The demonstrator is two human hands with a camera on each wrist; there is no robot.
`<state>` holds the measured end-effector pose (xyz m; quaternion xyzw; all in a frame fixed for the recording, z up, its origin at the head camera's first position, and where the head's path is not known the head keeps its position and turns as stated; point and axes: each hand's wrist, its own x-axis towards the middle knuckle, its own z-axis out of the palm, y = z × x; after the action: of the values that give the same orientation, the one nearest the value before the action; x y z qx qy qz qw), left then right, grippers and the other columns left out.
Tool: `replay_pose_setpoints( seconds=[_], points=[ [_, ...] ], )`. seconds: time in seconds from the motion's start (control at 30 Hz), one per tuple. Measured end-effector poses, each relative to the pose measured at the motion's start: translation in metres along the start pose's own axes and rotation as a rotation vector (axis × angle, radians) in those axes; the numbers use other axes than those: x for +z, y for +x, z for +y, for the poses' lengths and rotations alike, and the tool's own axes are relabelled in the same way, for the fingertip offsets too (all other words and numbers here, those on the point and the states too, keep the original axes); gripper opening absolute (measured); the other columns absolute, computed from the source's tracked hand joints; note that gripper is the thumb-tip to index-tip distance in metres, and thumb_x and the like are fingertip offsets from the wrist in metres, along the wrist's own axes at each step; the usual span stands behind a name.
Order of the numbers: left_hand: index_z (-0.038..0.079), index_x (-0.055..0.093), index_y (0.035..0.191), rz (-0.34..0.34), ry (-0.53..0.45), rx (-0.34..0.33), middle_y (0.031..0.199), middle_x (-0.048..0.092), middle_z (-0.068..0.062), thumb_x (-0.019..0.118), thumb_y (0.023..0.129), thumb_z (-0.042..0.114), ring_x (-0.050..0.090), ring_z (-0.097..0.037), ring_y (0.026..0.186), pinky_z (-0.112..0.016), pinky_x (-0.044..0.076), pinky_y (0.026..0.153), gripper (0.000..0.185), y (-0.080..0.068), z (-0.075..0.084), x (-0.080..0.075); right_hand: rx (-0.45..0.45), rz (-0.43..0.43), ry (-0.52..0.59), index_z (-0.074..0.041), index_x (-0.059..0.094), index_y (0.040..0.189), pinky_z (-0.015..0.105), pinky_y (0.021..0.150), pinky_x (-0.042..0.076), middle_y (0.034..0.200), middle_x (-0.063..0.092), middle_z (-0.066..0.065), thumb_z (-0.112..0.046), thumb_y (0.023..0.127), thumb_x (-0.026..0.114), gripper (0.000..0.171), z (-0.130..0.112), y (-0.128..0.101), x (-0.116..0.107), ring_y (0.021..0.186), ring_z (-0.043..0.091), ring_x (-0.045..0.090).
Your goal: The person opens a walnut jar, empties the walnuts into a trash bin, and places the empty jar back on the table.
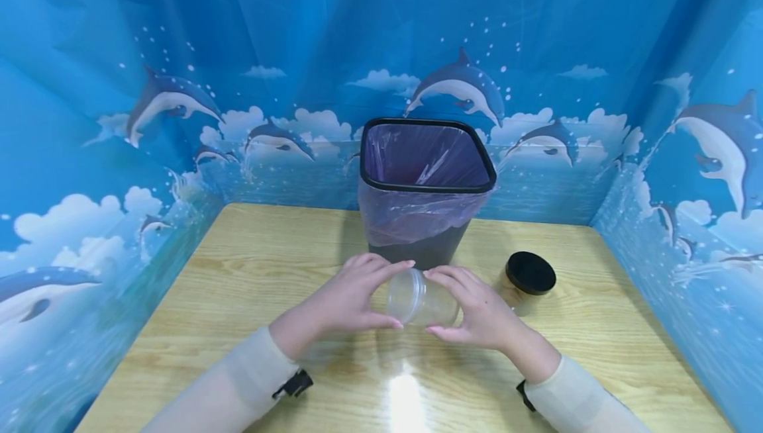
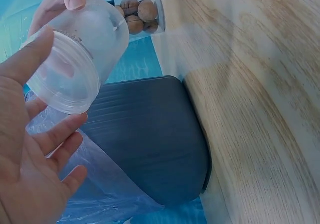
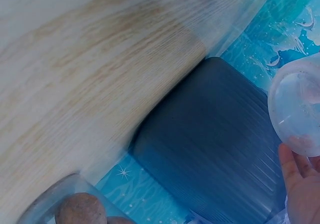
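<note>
Jar (image 1: 438,306), clear, on its side, near front of bin (image 1: 430,189). Left hand (image 1: 357,294) pinches rim end, thumb and fingers wide apart; right hand (image 1: 485,310) grips base end, probably so it stays level. Can't tell if it's lidded. Purple liner (image 1: 411,213) hangs outside bin, black ring presumably pins it. Nut jar (image 2: 149,10), black lid (image 1: 530,273), stands on table (image 1: 268,254) beside right hand.

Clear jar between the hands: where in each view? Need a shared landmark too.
Head: clear jar slightly right of and below centre, lying sideways in front of the bin.
Left wrist: jar upper left, rim toward lower left.
Right wrist: jar at right edge, cut off by the frame.
Landmark: the dark bin, in all three.
</note>
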<state>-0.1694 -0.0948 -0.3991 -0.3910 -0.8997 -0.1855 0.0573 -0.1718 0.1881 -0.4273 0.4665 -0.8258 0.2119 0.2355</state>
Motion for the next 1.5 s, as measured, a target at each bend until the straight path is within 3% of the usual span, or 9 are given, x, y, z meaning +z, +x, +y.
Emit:
replay_pose_setpoints(
  seconds=[0.43, 0.73, 0.9, 1.1, 1.3, 1.5],
  points=[
    [0.031, 0.035, 0.156, 0.030, 0.000, 0.087, 0.142, 0.055, 0.000, 0.089, 0.070, 0.043, 0.047, -0.023, 0.130, -0.051, 0.031, 0.113, 0.103, 0.002, -0.001, 0.000, -0.008, -0.003, -0.011, -0.007, 0.052, 0.141, 0.046, 0.090, 0.055, 0.130, 0.060, 0.009, -0.052, 0.078, 0.080, 0.083, 0.001, -0.001, 0.001, 0.112, 0.028, 0.062],
    [0.031, 0.032, 0.157, 0.033, -0.006, 0.082, 0.145, 0.051, -0.001, 0.089, 0.070, 0.045, 0.045, -0.024, 0.132, -0.051, 0.029, 0.114, 0.105, 0.001, -0.002, 0.001, 0.003, -0.005, -0.010, -0.007, 0.052, 0.141, 0.047, 0.090, 0.055, 0.131, 0.059, 0.009, -0.052, 0.077, 0.081, 0.083, 0.002, -0.002, 0.002, 0.113, 0.028, 0.062],
    [0.026, 0.031, 0.158, 0.032, 0.002, -0.002, 0.147, 0.050, -0.003, 0.075, 0.076, 0.065, 0.043, -0.025, 0.134, -0.052, 0.026, 0.116, 0.100, 0.001, 0.001, 0.001, 0.005, -0.004, -0.006, -0.008, 0.052, 0.142, 0.046, 0.092, 0.055, 0.132, 0.059, 0.009, -0.051, 0.077, 0.081, 0.084, 0.002, -0.002, 0.001, 0.114, 0.029, 0.061],
    [0.020, 0.043, 0.152, 0.053, 0.066, -0.159, 0.138, 0.060, -0.001, 0.052, 0.081, 0.082, 0.052, -0.023, 0.125, -0.048, 0.035, 0.111, 0.094, 0.002, 0.006, 0.003, 0.019, -0.009, -0.010, -0.009, 0.052, 0.142, 0.046, 0.092, 0.054, 0.133, 0.058, 0.008, -0.053, 0.076, 0.081, 0.084, 0.002, -0.001, 0.000, 0.115, 0.028, 0.060],
    [0.017, 0.052, 0.145, 0.051, 0.047, -0.247, 0.117, 0.070, 0.002, 0.049, 0.084, 0.082, 0.059, -0.021, 0.109, -0.045, 0.044, 0.100, 0.089, 0.003, 0.011, 0.005, 0.024, -0.010, -0.009, -0.010, 0.052, 0.142, 0.047, 0.092, 0.055, 0.133, 0.058, 0.008, -0.053, 0.076, 0.081, 0.084, 0.002, -0.001, 0.001, 0.115, 0.028, 0.060],
    [0.014, 0.055, 0.141, 0.014, 0.044, -0.283, 0.094, 0.067, 0.008, 0.050, 0.083, 0.082, 0.060, -0.016, 0.093, -0.042, 0.049, 0.089, 0.089, 0.004, 0.016, 0.009, 0.033, -0.013, -0.003, -0.011, 0.052, 0.142, 0.045, 0.093, 0.055, 0.134, 0.058, 0.007, -0.055, 0.078, 0.079, 0.083, 0.000, 0.000, 0.000, 0.116, 0.026, 0.060]
  ],
)
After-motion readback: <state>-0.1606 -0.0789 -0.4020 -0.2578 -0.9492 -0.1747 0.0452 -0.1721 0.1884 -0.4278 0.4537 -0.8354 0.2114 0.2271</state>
